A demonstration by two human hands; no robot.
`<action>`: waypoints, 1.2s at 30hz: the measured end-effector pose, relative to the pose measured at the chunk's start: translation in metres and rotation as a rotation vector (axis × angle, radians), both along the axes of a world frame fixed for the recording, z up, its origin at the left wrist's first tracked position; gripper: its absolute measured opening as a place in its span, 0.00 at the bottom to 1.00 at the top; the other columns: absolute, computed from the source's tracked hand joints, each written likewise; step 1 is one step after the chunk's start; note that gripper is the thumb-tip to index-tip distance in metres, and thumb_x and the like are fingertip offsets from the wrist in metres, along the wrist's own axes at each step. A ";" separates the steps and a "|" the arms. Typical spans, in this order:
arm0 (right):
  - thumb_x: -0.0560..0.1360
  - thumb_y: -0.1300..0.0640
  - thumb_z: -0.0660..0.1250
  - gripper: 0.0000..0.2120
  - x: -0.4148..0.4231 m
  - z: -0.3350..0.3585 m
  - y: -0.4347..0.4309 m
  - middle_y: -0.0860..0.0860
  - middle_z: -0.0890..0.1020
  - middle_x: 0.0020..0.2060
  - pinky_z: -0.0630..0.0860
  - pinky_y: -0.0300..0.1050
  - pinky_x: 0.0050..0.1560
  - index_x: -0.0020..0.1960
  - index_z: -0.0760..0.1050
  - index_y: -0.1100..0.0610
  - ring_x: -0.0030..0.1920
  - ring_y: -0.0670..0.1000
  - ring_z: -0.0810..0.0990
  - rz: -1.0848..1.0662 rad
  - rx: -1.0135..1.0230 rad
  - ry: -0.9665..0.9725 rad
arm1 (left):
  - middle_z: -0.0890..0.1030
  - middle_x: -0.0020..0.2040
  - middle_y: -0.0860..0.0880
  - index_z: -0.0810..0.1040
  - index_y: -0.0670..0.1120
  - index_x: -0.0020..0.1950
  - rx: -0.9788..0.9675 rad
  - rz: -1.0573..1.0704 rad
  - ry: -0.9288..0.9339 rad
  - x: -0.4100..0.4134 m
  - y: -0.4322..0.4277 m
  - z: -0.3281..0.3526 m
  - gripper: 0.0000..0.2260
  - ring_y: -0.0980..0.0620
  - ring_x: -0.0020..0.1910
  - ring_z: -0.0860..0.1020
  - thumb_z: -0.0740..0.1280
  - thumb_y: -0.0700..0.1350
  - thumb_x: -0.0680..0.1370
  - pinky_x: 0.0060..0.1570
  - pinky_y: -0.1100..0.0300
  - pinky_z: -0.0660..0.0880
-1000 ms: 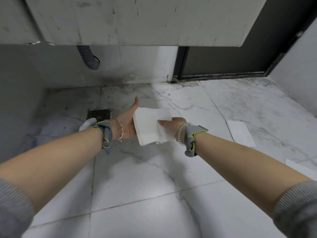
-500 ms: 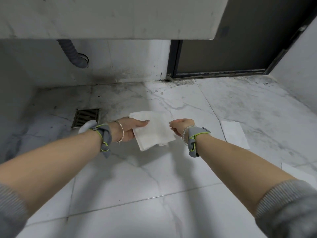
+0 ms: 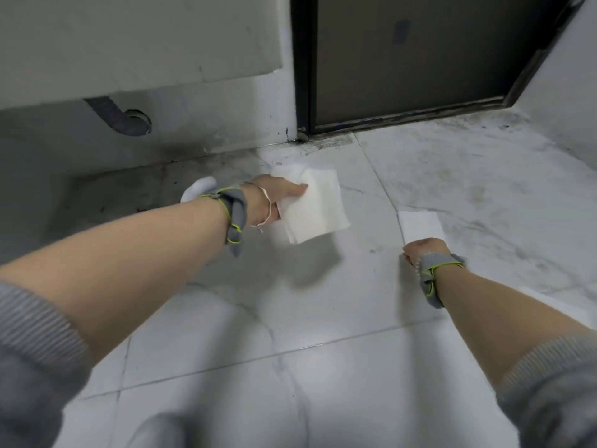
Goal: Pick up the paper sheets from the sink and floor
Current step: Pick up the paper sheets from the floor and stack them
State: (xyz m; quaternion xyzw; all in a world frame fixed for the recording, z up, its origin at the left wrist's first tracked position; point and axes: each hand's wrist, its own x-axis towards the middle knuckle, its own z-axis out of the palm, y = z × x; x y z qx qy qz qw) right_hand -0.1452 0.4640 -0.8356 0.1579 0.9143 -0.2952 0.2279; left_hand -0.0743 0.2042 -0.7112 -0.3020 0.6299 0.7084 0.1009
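My left hand (image 3: 274,195) holds a stack of white paper sheets (image 3: 313,211) above the floor, thumb across the top sheet. A single white paper sheet (image 3: 420,225) lies flat on the marble floor to the right. My right hand (image 3: 423,248) hovers at that sheet's near edge, fingers curled under and out of sight; whether it touches the paper cannot be told. Another white sheet (image 3: 555,302) lies on the floor beyond my right forearm. The sink's concrete front (image 3: 139,50) hangs at upper left.
A grey corrugated drain hose (image 3: 113,118) runs under the sink into the wall. A dark door (image 3: 410,56) with a grimy threshold stands at the back. A white wall (image 3: 562,79) closes the right side. The floor is pale marble tile (image 3: 323,383).
My right hand let go of the stack and moved right and down to the sheet on the floor. My left hand keeps the stack. The view swung right.
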 end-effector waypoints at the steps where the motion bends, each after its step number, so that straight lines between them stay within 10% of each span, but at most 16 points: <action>1: 0.75 0.59 0.61 0.06 -0.004 -0.004 0.012 0.53 0.80 0.53 0.74 0.34 0.42 0.50 0.75 0.55 0.54 0.53 0.79 0.039 0.029 0.021 | 0.80 0.43 0.47 0.76 0.42 0.46 -0.023 -0.010 -0.006 -0.005 0.004 0.000 0.03 0.51 0.37 0.79 0.67 0.36 0.75 0.36 0.58 0.80; 6: 0.78 0.62 0.59 0.09 -0.009 0.009 0.052 0.61 0.80 0.53 0.72 0.39 0.45 0.41 0.75 0.62 0.56 0.59 0.78 -0.034 0.091 0.106 | 0.80 0.54 0.42 0.75 0.39 0.58 -0.113 -0.088 -0.010 -0.038 0.025 -0.001 0.14 0.47 0.41 0.80 0.70 0.35 0.73 0.42 0.51 0.79; 11: 0.75 0.63 0.64 0.12 -0.026 0.003 0.071 0.59 0.80 0.59 0.73 0.47 0.64 0.57 0.80 0.60 0.62 0.61 0.76 -0.215 0.028 0.138 | 0.83 0.53 0.43 0.76 0.40 0.58 -0.153 -0.196 -0.040 -0.104 0.035 -0.049 0.38 0.41 0.51 0.82 0.79 0.47 0.49 0.57 0.40 0.74; 18: 0.74 0.57 0.66 0.17 -0.030 -0.018 0.062 0.58 0.77 0.62 0.71 0.44 0.59 0.61 0.74 0.61 0.63 0.58 0.74 -0.230 -0.001 0.140 | 0.81 0.54 0.41 0.75 0.38 0.55 -0.155 -0.213 -0.044 -0.106 0.083 -0.046 0.17 0.42 0.54 0.80 0.74 0.40 0.69 0.59 0.43 0.74; 27: 0.68 0.41 0.71 0.27 -0.027 -0.043 0.050 0.58 0.70 0.60 0.71 0.51 0.60 0.58 0.72 0.57 0.60 0.60 0.72 -0.187 0.168 0.164 | 0.80 0.57 0.40 0.71 0.38 0.67 -0.101 -0.213 -0.068 -0.073 0.056 -0.066 0.32 0.41 0.53 0.81 0.77 0.41 0.65 0.57 0.43 0.77; 36: 0.71 0.43 0.67 0.22 -0.033 -0.024 0.052 0.59 0.71 0.60 0.72 0.46 0.55 0.58 0.77 0.58 0.57 0.59 0.75 -0.154 0.231 0.021 | 0.81 0.54 0.41 0.76 0.39 0.57 -0.104 -0.195 -0.084 -0.059 0.034 -0.071 0.17 0.42 0.50 0.80 0.73 0.36 0.70 0.50 0.53 0.78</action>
